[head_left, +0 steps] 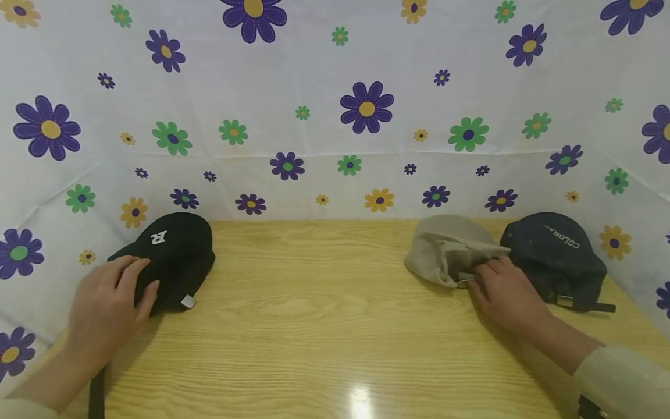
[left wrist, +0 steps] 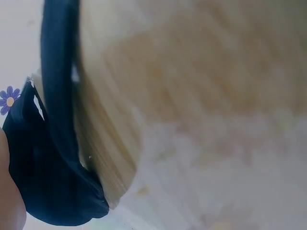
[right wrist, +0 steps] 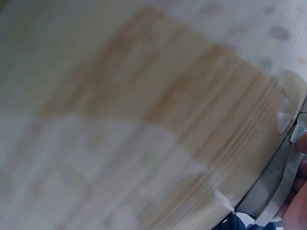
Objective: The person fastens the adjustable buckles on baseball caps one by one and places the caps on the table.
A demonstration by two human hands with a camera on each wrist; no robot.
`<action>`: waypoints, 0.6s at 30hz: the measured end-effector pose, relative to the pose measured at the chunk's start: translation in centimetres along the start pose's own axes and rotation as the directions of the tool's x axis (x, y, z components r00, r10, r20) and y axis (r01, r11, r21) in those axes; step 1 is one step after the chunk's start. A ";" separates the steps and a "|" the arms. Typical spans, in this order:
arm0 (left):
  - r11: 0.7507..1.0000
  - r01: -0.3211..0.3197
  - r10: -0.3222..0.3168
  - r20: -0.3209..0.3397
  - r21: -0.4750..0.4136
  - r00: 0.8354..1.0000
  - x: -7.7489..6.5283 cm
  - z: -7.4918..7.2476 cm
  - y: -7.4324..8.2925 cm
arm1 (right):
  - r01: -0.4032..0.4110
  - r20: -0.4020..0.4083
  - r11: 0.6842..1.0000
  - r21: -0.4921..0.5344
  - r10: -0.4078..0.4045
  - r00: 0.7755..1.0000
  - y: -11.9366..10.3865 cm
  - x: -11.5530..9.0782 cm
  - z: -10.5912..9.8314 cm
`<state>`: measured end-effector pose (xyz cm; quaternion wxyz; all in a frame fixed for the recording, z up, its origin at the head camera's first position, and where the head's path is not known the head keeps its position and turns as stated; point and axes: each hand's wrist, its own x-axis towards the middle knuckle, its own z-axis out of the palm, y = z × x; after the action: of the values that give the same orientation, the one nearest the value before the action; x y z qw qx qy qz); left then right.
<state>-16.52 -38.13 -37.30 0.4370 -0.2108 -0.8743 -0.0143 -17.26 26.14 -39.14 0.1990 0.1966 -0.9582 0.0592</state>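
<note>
At the left of the table, a black baseball cap bears a white letter R and has a small metal buckle. My left hand grips its left side, fingers over the top and thumb nearer the buckle. In the left wrist view that cap looks dark blue beside the edge of the hand. On the right, a beige cap lies tipped, its inside partly showing. My right hand pinches its near edge. The right wrist view catches only the rim of the beige cap and some fingers.
A dark navy cap with pale lettering sits just right of the beige one, close behind my right hand. The wooden table lies between the caps. A flowered white cloth hangs behind and at both sides.
</note>
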 end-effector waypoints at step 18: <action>0.942 0.320 -0.337 0.289 0.105 0.896 -1.2 1.2 -1.5 | 0.068 -0.071 0.997 -0.039 -0.071 0.995 -0.2 0.0 0.6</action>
<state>-17.35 -39.67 -38.76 0.2950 -0.0479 -0.9538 -0.0311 -17.42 25.87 -39.63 0.2391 0.2238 -0.9439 0.0418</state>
